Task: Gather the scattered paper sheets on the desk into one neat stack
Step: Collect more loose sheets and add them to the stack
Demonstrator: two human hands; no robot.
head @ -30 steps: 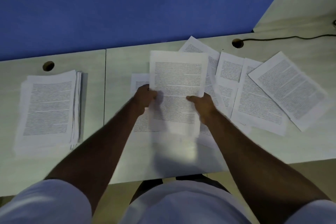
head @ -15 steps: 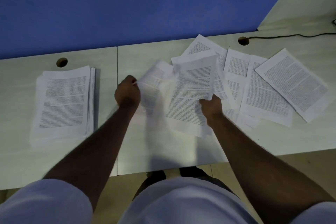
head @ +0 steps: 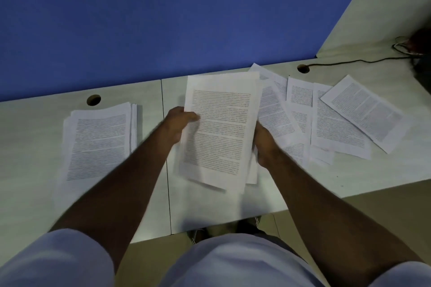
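My left hand (head: 178,123) and right hand (head: 263,144) both grip the side edges of a few printed sheets (head: 219,130) above the surface (head: 363,177). The neat stack (head: 98,144) lies left of my grip; loose sheets (head: 335,121) spread to its right.

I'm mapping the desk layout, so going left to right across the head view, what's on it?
Neat stack → left hand → held sheets → right hand → scattered sheets → angled rightmost sheet → black cable at the far right.
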